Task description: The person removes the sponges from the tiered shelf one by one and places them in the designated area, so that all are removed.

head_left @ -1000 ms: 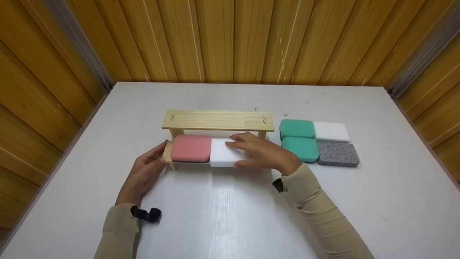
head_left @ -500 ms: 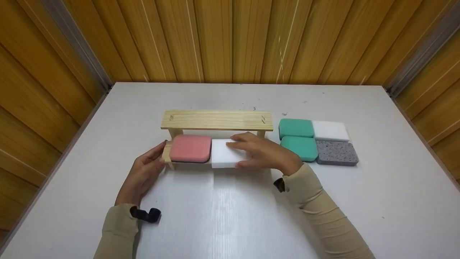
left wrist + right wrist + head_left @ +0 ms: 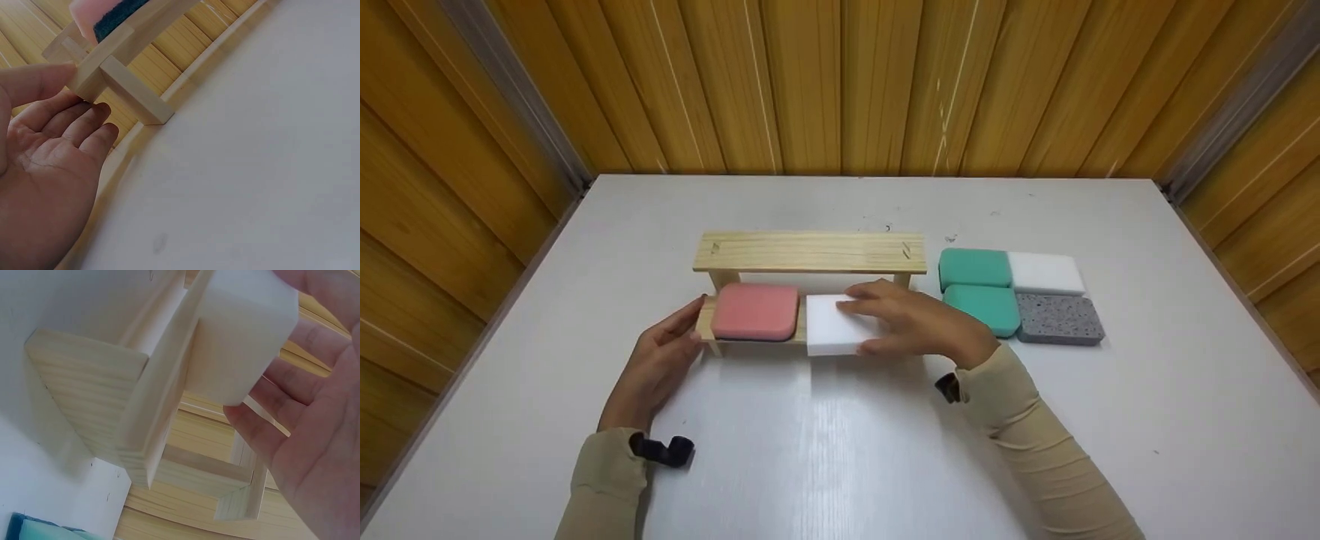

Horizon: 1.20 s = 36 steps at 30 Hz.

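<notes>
A two-step wooden stand (image 3: 810, 255) rests on the table. On its lower step lies a pink sponge (image 3: 755, 311), whose dark blue-green base shows in the left wrist view. Right of the pink sponge, with a narrow strip of bare wood between them, is a white sponge (image 3: 831, 327). My right hand (image 3: 919, 322) holds the white sponge between thumb and fingers; its front edge overhangs the step. At the step's left end my left hand (image 3: 660, 364) grips the wood, thumb on one side and fingertips underneath.
Right of the stand, on the white table (image 3: 825, 465), two green sponges (image 3: 975, 268) lie one before the other. Beside them are another white sponge (image 3: 1046, 273) and a grey speckled sponge (image 3: 1059, 319). A wood-panelled wall (image 3: 810, 90) rises behind the table.
My right hand has shifted the white sponge a little right and toward me, opening a gap from the pink sponge. The left hand keeps its grip on the stand.
</notes>
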Each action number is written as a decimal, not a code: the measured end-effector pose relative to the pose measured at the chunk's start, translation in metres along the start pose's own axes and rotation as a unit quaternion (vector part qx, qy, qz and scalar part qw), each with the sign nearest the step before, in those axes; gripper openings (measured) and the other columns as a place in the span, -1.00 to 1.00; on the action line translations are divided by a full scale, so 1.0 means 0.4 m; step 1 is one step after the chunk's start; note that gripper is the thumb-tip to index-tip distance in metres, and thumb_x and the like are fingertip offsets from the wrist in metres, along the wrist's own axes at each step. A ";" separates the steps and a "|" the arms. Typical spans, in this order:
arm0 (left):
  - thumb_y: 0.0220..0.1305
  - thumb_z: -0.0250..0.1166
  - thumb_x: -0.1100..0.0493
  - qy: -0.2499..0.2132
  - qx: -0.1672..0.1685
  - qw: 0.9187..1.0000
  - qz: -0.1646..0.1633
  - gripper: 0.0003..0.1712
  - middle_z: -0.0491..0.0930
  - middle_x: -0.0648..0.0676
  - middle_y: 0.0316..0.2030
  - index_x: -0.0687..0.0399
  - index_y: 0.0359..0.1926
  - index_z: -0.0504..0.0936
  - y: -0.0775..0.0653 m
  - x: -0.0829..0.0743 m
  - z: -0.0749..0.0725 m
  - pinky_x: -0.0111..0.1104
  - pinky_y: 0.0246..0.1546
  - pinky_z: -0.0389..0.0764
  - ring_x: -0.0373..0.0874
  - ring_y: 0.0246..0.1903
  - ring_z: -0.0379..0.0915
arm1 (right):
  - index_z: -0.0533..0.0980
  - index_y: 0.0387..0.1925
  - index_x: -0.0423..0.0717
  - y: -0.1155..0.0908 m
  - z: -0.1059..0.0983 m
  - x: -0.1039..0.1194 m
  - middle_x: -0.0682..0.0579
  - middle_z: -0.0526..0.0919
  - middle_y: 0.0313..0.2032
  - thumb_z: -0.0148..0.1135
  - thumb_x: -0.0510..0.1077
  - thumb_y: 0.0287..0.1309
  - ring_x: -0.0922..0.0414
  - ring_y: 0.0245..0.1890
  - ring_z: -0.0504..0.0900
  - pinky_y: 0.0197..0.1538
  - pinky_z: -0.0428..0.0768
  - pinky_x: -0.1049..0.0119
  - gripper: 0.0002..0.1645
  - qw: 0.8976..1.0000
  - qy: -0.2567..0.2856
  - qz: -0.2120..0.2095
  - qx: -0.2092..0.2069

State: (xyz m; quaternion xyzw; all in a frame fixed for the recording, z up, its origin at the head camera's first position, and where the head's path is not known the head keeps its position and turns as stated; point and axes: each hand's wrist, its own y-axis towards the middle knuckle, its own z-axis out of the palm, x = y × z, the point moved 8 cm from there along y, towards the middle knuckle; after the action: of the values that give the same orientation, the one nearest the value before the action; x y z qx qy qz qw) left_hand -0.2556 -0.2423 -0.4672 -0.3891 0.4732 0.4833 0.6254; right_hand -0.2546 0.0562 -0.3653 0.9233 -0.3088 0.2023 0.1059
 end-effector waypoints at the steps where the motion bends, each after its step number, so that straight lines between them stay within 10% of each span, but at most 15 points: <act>1: 0.37 0.12 0.33 0.001 0.001 1.000 0.000 -0.26 -0.08 0.09 0.52 0.22 0.47 0.03 -0.001 0.000 0.000 -0.49 0.32 0.30 -0.02 0.50 -0.15 | 0.41 0.29 -0.10 -0.003 0.000 0.000 -0.14 0.39 0.30 0.36 -0.08 0.11 -0.08 0.31 0.34 0.34 0.42 0.00 -0.30 1.000 0.000 0.001 0.001; 36: 0.33 0.17 0.31 0.007 -0.013 1.000 -0.019 -0.21 -0.10 0.12 0.52 0.20 0.48 0.01 0.004 0.007 -0.004 -0.44 0.37 0.23 -0.02 0.50 -0.16 | 0.40 0.30 -0.05 -0.088 -0.026 -0.039 -0.12 0.36 0.33 0.33 0.00 0.14 -0.09 0.35 0.30 0.34 0.40 -0.05 -0.31 1.000 0.014 0.027 0.000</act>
State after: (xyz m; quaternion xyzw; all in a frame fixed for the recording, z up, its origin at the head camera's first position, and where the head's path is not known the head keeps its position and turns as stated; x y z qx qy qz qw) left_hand -0.2572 -0.2428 -0.4702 -0.4094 0.4634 0.4752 0.6260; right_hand -0.2474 0.0954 -0.3653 0.9118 -0.3320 0.2177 0.1046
